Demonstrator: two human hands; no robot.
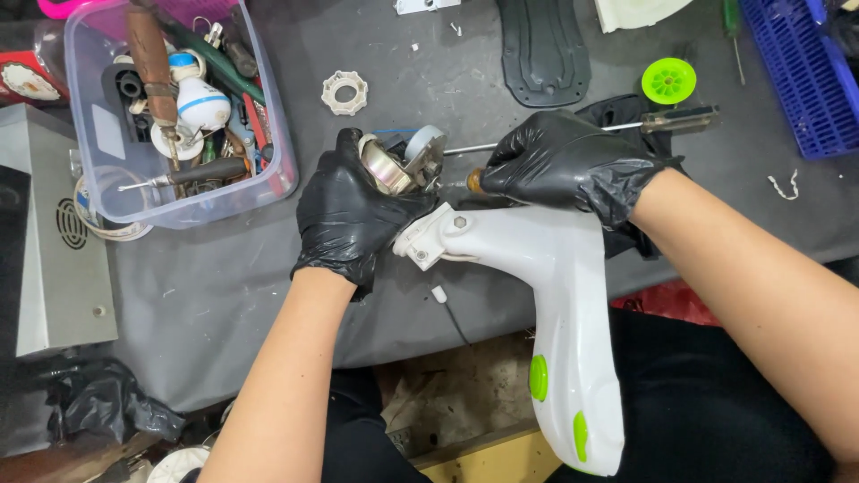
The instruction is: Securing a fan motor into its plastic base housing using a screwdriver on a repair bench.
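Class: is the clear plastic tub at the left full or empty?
Partly full: the clear plastic tub holds tools, a wooden handle and white parts.

Grey bench [224,295]: clear tub [268,116], white ring [344,93], green spool [668,80].

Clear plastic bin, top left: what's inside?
The clear plastic bin holds a wooden-handled tool, a white bulb, a screwdriver and wires; the bottom layer is covered.

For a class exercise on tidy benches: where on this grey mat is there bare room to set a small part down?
Bare mat lies below the clear plastic bin, left of the left hand. It is crowded around the right hand and blue basket.
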